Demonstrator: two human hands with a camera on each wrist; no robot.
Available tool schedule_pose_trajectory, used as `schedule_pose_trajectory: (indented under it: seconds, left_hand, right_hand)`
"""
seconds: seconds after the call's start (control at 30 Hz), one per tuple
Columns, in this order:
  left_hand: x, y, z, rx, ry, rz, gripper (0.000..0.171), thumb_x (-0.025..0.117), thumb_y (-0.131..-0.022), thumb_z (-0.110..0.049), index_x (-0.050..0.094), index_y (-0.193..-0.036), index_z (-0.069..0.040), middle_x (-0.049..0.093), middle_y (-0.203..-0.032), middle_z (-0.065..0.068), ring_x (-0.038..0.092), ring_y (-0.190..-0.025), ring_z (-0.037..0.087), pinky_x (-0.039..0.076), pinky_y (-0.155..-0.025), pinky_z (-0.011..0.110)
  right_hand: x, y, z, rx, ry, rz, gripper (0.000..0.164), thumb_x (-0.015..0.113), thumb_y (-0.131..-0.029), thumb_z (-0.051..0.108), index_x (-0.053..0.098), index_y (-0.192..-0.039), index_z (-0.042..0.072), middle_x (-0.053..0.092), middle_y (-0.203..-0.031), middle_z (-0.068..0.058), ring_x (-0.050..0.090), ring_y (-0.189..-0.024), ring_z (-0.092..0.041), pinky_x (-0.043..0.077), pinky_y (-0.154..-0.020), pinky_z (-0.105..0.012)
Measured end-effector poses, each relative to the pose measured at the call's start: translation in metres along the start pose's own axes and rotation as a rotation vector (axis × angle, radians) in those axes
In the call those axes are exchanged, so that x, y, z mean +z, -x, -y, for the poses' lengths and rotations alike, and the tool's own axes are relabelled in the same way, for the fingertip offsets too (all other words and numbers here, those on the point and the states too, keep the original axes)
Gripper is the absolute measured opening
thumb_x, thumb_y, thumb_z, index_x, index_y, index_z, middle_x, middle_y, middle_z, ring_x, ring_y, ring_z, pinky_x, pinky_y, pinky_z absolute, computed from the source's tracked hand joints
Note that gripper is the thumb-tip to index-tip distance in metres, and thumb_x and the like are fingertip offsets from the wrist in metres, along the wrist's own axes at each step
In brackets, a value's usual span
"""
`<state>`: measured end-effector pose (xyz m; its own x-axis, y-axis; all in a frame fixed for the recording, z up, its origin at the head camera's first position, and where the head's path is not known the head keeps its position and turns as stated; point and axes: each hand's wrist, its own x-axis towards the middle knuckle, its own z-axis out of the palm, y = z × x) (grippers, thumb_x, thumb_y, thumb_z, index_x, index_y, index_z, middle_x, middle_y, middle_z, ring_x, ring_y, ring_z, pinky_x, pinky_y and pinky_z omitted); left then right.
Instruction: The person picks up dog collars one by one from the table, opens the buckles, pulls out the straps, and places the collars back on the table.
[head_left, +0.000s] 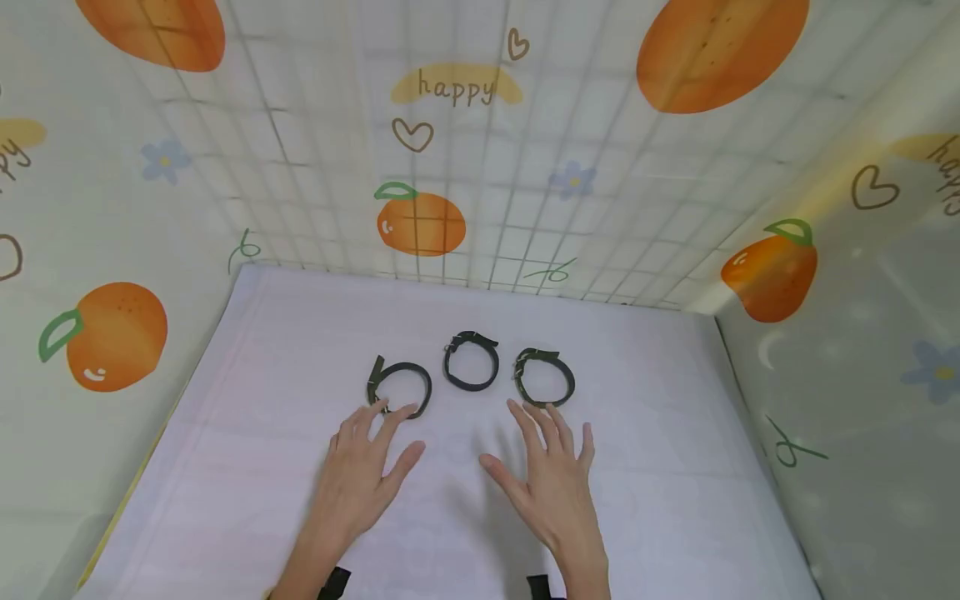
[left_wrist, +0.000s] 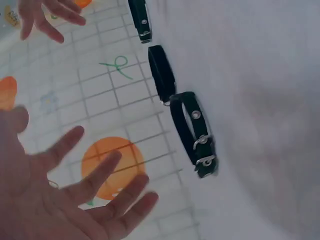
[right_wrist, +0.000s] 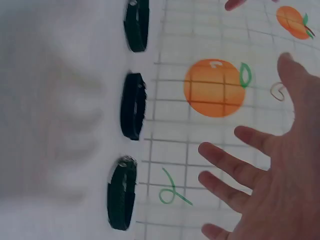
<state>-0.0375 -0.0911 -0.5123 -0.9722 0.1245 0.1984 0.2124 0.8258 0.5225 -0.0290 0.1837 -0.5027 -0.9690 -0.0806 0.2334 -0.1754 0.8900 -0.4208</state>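
Note:
Three dark buckled collars, each fastened into a loop, stand on the white tabletop. The left collar (head_left: pixel 429 387) shows metal buckle parts and an eyelet (left_wrist: pixel 196 114) in the left wrist view. Farther back is the middle collar (head_left: pixel 471 387); to its right stands the right collar (head_left: pixel 572 385), dark green. My left hand (head_left: pixel 354 483) has its fingers spread, overlapping the near edge of the left collar in the head view. Likewise spread, my right hand (head_left: pixel 557 483) has its fingertips near the right collar's front edge. Both wrist views show the hands raised and holding nothing.
The white tabletop (head_left: pixel 660 500) reaches back to a wire grid (head_left: pixel 517 242) behind a printed curtain with oranges and hearts. Similar printed sheets hang at the left (head_left: pixel 45 450) and right (head_left: pixel 862 500), close to the table's side edges.

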Motion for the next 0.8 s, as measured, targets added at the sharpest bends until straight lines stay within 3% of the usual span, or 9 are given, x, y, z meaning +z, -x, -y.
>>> schedule_pose_trajectory:
  seconds: [0.17,0.3,0.4,0.53,0.67,0.8]
  left_hand:
    - [0.01,-0.008,0.011,-0.18,0.313,-0.036,0.037,0.048,-0.115,-0.048,0.069,-0.129,-0.021,0.073,-0.126,0.003,0.072,-0.109,0.023,0.061,-0.092,0.042]
    - [0.019,-0.016,0.023,-0.296,0.504,-0.058,0.039,0.044,-0.118,-0.04,0.07,-0.122,-0.011,0.078,-0.111,0.01,0.077,-0.091,0.019,0.063,-0.078,0.028]
    - [0.026,-0.022,0.031,-0.422,0.677,-0.042,0.048,0.042,-0.117,-0.047,0.068,-0.124,-0.008,0.078,-0.113,0.018,0.08,-0.086,0.021,0.065,-0.073,0.025]
    - [0.036,-0.028,0.039,-0.573,0.928,-0.004,0.056,0.041,-0.116,-0.052,0.062,-0.13,-0.002,0.072,-0.126,0.028,0.082,-0.088,0.026,0.069,-0.079,0.035]
    - [0.047,-0.031,0.044,-0.649,1.107,0.025,0.057,0.041,-0.117,-0.048,0.053,-0.137,0.005,0.065,-0.131,0.032,0.081,-0.094,0.03,0.068,-0.087,0.041]
    - [0.057,-0.032,0.046,-0.703,1.223,0.018,0.055,0.044,-0.117,-0.039,0.042,-0.145,0.008,0.062,-0.133,0.032,0.081,-0.097,0.03,0.068,-0.09,0.039]
  right_hand:
    - [0.026,-0.01,0.004,0.001,-0.063,0.029,0.072,0.066,-0.1,0.066,0.052,-0.153,0.018,0.068,-0.14,-0.004,0.059,-0.134,-0.027,0.027,-0.121,-0.062]
    - [0.047,-0.02,0.008,0.01,-0.106,0.062,0.065,0.061,-0.103,0.065,0.058,-0.145,0.015,0.072,-0.126,-0.002,0.062,-0.121,-0.023,0.033,-0.113,-0.055]
    - [0.061,-0.03,0.014,0.025,-0.134,0.086,0.058,0.055,-0.108,0.063,0.063,-0.137,0.013,0.074,-0.112,-0.002,0.064,-0.107,-0.021,0.038,-0.107,-0.053]
    - [0.078,-0.043,0.021,0.034,-0.12,0.14,0.054,0.043,-0.113,0.059,0.069,-0.121,0.013,0.075,-0.099,-0.001,0.067,-0.094,-0.021,0.046,-0.099,-0.052]
    - [0.091,-0.054,0.026,0.029,-0.102,0.188,0.053,0.038,-0.116,0.056,0.071,-0.111,0.014,0.076,-0.095,-0.001,0.07,-0.095,-0.024,0.05,-0.094,-0.051]
    - [0.101,-0.063,0.031,0.007,-0.083,0.198,0.046,0.043,-0.117,0.047,0.069,-0.1,0.013,0.071,-0.081,-0.001,0.071,-0.084,-0.025,0.051,-0.082,-0.046]
